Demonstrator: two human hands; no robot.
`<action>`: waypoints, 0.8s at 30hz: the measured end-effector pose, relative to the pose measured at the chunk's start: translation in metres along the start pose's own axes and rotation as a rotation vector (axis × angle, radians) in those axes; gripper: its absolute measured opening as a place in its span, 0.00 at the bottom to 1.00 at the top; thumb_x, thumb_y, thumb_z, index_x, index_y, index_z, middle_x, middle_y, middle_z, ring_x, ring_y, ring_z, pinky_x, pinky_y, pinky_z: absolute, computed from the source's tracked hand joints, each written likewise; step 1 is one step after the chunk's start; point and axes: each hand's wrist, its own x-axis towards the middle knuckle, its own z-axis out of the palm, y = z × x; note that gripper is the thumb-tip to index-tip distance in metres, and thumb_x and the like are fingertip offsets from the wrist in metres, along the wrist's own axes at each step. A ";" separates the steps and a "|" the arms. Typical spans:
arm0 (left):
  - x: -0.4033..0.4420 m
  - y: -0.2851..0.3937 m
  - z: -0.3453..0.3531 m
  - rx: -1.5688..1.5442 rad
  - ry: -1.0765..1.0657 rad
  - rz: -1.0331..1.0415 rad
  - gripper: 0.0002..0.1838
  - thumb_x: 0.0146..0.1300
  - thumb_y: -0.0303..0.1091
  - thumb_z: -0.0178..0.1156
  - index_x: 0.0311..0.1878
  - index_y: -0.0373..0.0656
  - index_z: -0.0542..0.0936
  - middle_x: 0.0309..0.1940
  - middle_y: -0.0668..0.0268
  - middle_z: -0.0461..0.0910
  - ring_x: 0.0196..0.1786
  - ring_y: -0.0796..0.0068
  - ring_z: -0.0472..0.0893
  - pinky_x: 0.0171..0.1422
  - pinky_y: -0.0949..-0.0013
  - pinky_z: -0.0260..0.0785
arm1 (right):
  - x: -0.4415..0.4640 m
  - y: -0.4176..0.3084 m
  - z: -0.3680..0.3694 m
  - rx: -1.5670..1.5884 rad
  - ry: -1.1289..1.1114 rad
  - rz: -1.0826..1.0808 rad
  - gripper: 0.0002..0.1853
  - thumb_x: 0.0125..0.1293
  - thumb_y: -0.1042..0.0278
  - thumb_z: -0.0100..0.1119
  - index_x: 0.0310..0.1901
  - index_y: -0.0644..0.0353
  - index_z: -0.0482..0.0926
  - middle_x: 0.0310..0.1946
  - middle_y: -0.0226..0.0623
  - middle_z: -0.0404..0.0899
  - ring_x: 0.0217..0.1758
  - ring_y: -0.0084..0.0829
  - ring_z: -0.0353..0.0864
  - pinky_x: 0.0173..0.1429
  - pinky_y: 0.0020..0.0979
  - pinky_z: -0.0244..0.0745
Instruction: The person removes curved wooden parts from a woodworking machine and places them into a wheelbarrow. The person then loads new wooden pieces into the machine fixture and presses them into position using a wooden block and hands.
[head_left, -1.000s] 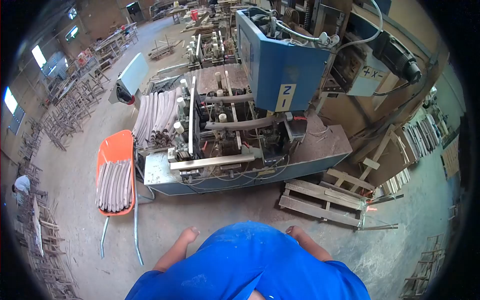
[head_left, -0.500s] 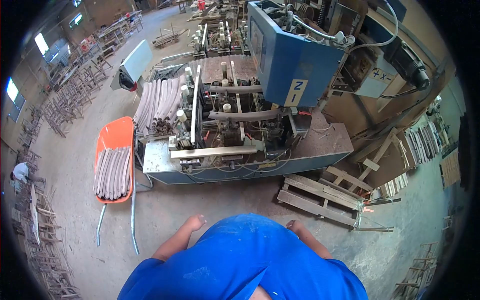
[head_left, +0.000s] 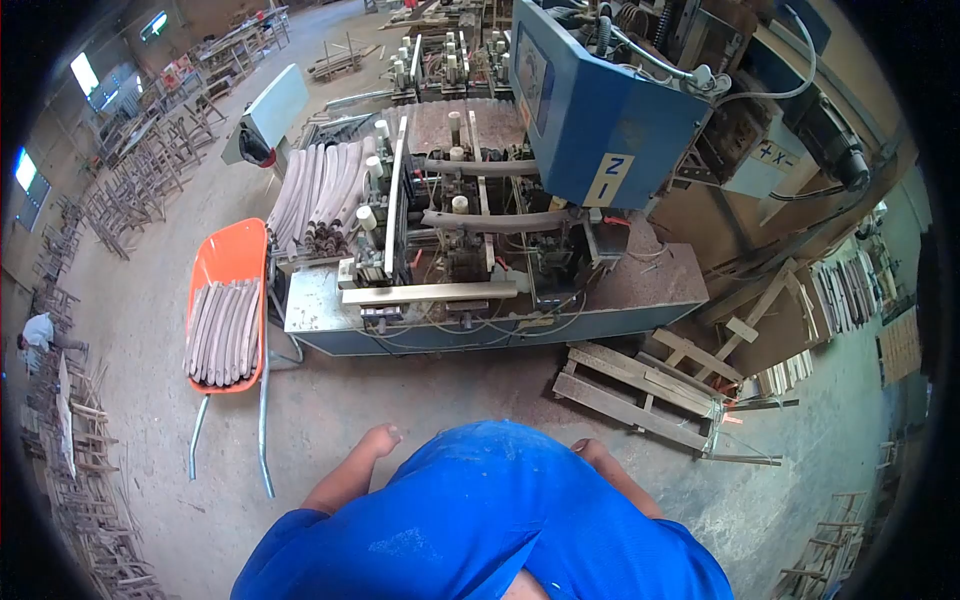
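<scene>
My left hand (head_left: 381, 439) hangs beside my belly over the floor, its fingers curled in with nothing seen in them. On the other side, my right hand (head_left: 590, 450) is partly covered by my blue shirt (head_left: 480, 500), and its fingers are mostly hidden. Neither hand touches anything I can see. In front of me stands a woodworking machine (head_left: 500, 330) with a blue control box (head_left: 610, 130). A curved wooden piece (head_left: 500, 221) lies across its clamps, with another wooden piece (head_left: 480, 168) behind it.
An orange wheelbarrow (head_left: 230, 243) with curved wooden pieces (head_left: 222, 335) stands at left, handles toward me. More curved pieces (head_left: 320, 185) are stacked at the machine's left. A wooden pallet (head_left: 640, 395) lies on the floor at right. Another person (head_left: 40, 332) is at far left.
The view has shifted slightly, so the machine's control box sits a little farther right and the wheelbarrow a little higher. Both hands still hang at my sides.
</scene>
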 end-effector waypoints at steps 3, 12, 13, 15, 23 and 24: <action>0.001 0.012 -0.003 -0.004 -0.006 0.008 0.32 0.68 0.52 0.66 0.68 0.39 0.80 0.65 0.46 0.81 0.69 0.47 0.79 0.75 0.54 0.70 | -0.004 -0.007 -0.002 -0.005 0.016 0.003 0.21 0.56 0.54 0.78 0.51 0.51 0.90 0.49 0.45 0.90 0.55 0.46 0.89 0.63 0.41 0.81; 0.012 0.007 -0.005 -0.031 -0.016 0.022 0.33 0.69 0.53 0.65 0.69 0.39 0.79 0.67 0.47 0.80 0.70 0.48 0.79 0.76 0.55 0.69 | 0.009 -0.008 0.001 -0.008 -0.013 0.006 0.21 0.56 0.54 0.77 0.51 0.48 0.91 0.51 0.43 0.90 0.58 0.44 0.87 0.65 0.40 0.80; 0.011 0.005 -0.005 -0.011 -0.011 0.032 0.33 0.69 0.53 0.65 0.69 0.39 0.79 0.66 0.47 0.80 0.69 0.48 0.79 0.76 0.55 0.70 | 0.010 -0.007 0.003 -0.021 -0.011 0.002 0.21 0.56 0.54 0.77 0.51 0.48 0.91 0.51 0.43 0.90 0.58 0.44 0.87 0.65 0.40 0.80; 0.011 0.000 -0.004 0.030 -0.001 0.055 0.33 0.69 0.53 0.65 0.69 0.39 0.79 0.66 0.47 0.80 0.69 0.48 0.79 0.76 0.55 0.70 | 0.005 -0.013 0.001 -0.045 -0.006 -0.005 0.20 0.57 0.53 0.77 0.51 0.48 0.91 0.51 0.43 0.90 0.58 0.44 0.88 0.65 0.41 0.80; 0.000 -0.007 -0.001 0.012 -0.017 -0.031 0.32 0.69 0.52 0.66 0.69 0.40 0.79 0.64 0.47 0.81 0.68 0.47 0.80 0.74 0.54 0.71 | -0.003 -0.011 -0.001 -0.015 -0.034 0.002 0.20 0.56 0.54 0.78 0.51 0.48 0.91 0.51 0.43 0.90 0.57 0.43 0.88 0.65 0.40 0.80; 0.000 -0.007 0.000 0.010 -0.021 -0.042 0.32 0.69 0.52 0.66 0.69 0.40 0.79 0.64 0.47 0.81 0.68 0.47 0.80 0.74 0.54 0.71 | -0.004 -0.012 -0.002 -0.015 -0.031 0.003 0.20 0.56 0.54 0.78 0.51 0.48 0.91 0.51 0.43 0.90 0.57 0.43 0.88 0.65 0.39 0.81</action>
